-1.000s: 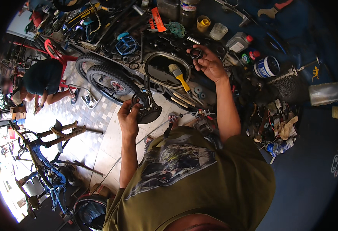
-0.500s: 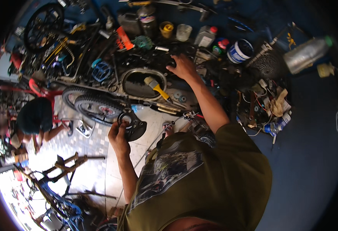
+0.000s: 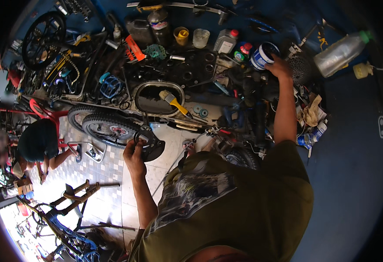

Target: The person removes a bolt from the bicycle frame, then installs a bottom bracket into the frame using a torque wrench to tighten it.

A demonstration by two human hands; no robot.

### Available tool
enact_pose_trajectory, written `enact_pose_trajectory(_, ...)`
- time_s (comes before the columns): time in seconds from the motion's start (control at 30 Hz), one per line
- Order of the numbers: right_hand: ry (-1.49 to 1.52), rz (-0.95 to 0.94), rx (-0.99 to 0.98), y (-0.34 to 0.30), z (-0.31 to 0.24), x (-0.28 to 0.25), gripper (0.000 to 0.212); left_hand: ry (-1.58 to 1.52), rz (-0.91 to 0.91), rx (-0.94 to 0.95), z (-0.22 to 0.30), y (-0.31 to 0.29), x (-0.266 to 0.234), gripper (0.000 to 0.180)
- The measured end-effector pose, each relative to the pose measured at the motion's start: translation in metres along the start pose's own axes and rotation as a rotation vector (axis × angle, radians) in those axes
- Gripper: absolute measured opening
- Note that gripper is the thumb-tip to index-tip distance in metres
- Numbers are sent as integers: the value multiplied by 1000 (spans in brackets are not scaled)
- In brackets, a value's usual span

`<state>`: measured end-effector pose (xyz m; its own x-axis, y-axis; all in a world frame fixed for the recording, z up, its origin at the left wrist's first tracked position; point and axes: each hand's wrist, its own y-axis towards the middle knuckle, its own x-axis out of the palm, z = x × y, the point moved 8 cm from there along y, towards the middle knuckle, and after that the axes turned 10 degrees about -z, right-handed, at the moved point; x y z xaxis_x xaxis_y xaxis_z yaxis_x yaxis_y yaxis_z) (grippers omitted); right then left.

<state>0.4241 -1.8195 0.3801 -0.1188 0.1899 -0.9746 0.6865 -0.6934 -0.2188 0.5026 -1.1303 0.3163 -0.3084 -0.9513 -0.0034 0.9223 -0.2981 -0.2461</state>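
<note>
My left hand (image 3: pixel 133 153) grips a black round metal disc (image 3: pixel 151 144) beside a small knobby bicycle wheel (image 3: pixel 108 126) that lies on the tiled floor. My right hand (image 3: pixel 279 66) reaches far to the upper right and rests on a white and blue tub (image 3: pixel 261 55) among the clutter. Whether its fingers close around the tub I cannot tell. A yellow-handled brush (image 3: pixel 172 100) lies across a dark oval tray (image 3: pixel 158 98) between my two hands.
Bottles, cans and cups stand along the top, with a clear plastic bottle (image 3: pixel 340 51) at the right. Bike parts and a black wheel (image 3: pixel 43 38) crowd the upper left. Another person (image 3: pixel 37 143) crouches at the left. A bike frame (image 3: pixel 69 227) lies at the lower left.
My right hand has moved from the middle of the parts pile out to the right, to the white and blue tub. My left hand stays on the black disc.
</note>
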Motion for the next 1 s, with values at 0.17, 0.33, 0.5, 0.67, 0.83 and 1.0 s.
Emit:
enact_pose_trajectory(0.17,7,-96,85,17,-2,9,81,-72,-19,20,-2,6,7,12)
enact_pose_trajectory(0.33,172,-147,113,0,-18,-4,77,-142,-31,26,-7,2,3,12)
enact_pose_trajectory(0.5,204,-202,149,-5,-23,-7,76,-81,-4,17,-5,-1,-4,12)
enact_pose_trajectory(0.67,147,-57,104,5,-10,-5,79,-10,12,58,-8,0,-8,11)
enact_pose_trajectory(0.83,46,374,-98,-49,-68,-42,71,68,59,54,-14,-5,-12,23)
enact_pose_trajectory(1.0,777,29,-594,-108,-204,-5,67,-18,96,-7,-23,-10,-11,46)
